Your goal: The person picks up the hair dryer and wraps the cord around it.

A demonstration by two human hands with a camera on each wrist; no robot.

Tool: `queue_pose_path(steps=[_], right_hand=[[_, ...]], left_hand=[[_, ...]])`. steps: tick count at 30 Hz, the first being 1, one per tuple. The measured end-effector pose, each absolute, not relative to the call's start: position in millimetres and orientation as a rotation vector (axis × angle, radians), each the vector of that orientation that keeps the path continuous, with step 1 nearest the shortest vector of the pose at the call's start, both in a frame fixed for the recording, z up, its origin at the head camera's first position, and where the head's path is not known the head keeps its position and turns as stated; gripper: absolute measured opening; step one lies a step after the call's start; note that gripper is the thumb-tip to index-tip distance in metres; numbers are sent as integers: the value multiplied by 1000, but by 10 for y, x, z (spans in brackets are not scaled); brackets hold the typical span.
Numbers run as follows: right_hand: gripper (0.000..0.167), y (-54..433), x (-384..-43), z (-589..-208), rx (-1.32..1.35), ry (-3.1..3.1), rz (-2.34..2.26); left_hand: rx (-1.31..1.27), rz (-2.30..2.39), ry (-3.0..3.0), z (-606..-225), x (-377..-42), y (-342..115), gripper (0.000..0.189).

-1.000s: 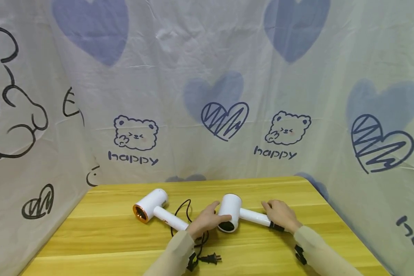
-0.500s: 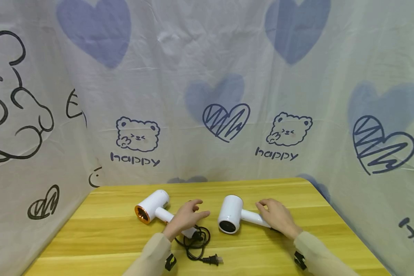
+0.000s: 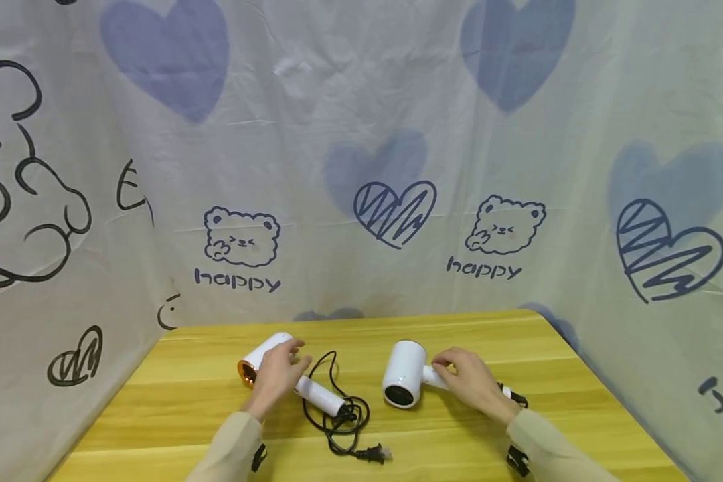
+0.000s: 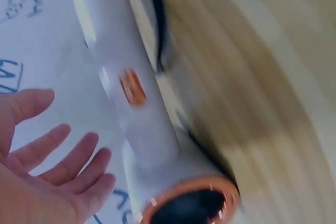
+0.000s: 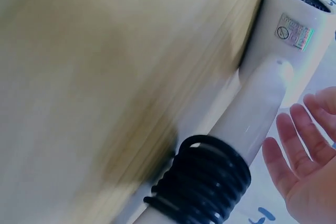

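Observation:
Two white hair dryers lie on the table. My left hand (image 3: 277,373) hovers over the left hair dryer (image 3: 320,396), which has a copper-coloured ring (image 3: 247,372) at its outlet. In the left wrist view the left fingers (image 4: 86,153) are spread and relaxed, beside the handle and apart from it. Over the handle of the other hair dryer (image 3: 405,369) is my right hand (image 3: 472,383), which hides part of it. Its fingers, loosely bent in the right wrist view, hold nothing. A black cord (image 5: 207,179) is coiled tightly around that handle.
A loose black cord (image 3: 336,378) from the left dryer loops over the wooden table (image 3: 156,415). Its plug (image 3: 370,454) lies near the front. Behind and at both sides hangs a white printed curtain (image 3: 313,134).
My left hand has moved left, from beside the right hair dryer to over the left one. The right hand has shifted slightly left along the handle, uncovering the coiled cord end.

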State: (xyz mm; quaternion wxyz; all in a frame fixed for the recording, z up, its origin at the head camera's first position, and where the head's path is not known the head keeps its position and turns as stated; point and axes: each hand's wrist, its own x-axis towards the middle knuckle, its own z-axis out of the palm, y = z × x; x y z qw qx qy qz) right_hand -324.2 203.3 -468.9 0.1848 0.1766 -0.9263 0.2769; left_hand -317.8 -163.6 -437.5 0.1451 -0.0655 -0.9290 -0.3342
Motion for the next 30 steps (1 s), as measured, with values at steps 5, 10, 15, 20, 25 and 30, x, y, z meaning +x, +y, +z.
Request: queue_pose_path(steps=[5,10,15,20,25,30], right_hand=[[8,1979,-3236,-4681,515,-2615,801],[9,1931,-3228,-4665,526,-2597,856],[9,1861,-3215,-4659,609,-2551,879],[9,1769,-3183,-4661,649,-2518,893],[8,1647,-3145,-4636,735,-2485,923],[10,1519,-3113,-4636,968,-2440,1008]], left_hand=[[-96,-767,-2639,-4396,-3270,-1865,42],[-41,-660,-2689,-4463,-3316,-2061,50],[-14,-595,-2724,-4520,-3326,-2134,58],[49,-637,-2756,-4525,-3324,-2133,74],[150,-762,-2852,-4508,-3341,-2143,84],[142,-937,-2954,-4480,-3310,-2102,76]])
